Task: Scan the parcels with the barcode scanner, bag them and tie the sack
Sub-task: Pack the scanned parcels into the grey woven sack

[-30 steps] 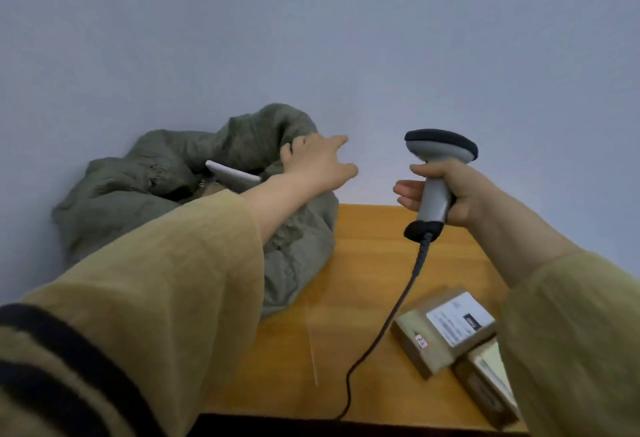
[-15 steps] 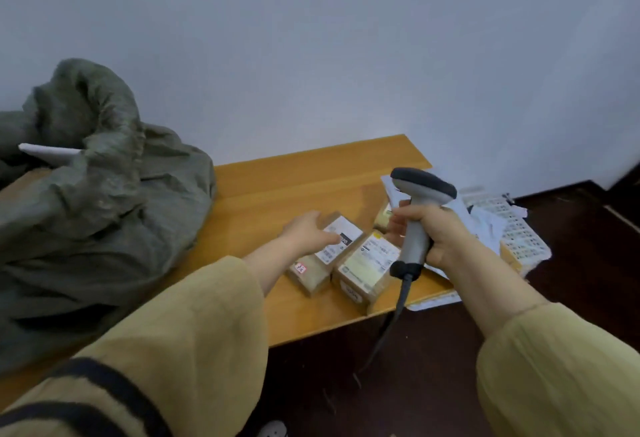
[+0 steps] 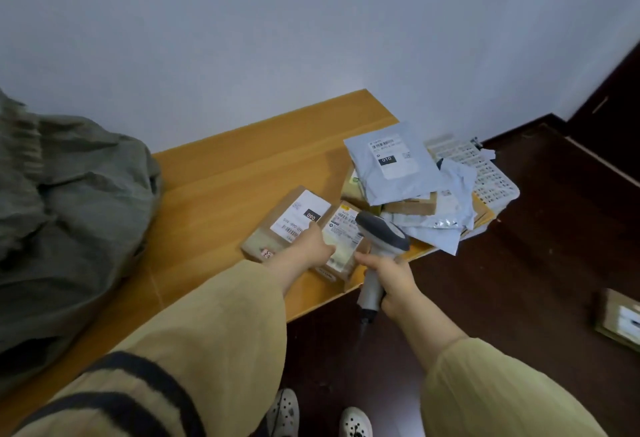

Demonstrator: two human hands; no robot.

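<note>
Two brown cardboard parcels lie side by side near the front edge of the wooden table [image 3: 221,180]: one with a white "090" label [image 3: 289,218], the other with a yellowish label [image 3: 343,229]. My left hand [image 3: 308,249] rests on the seam between them, fingers touching both, not clearly gripping either. My right hand [image 3: 388,275] grips the handle of the grey barcode scanner [image 3: 381,239], whose head hangs over the right parcel. The olive-green sack [image 3: 69,211] slumps on the table's left.
A pile of grey poly mailers [image 3: 394,163] and small boxes sits at the table's right end, over a white plastic basket [image 3: 491,177]. Another labelled box [image 3: 620,319] lies on the dark floor at right. My white shoes [image 3: 284,412] show below the table edge.
The view swung right and down from the sack. My left hand left the sack and landed on the parcels. The scanner came down from mid-air to just over the right parcel.
</note>
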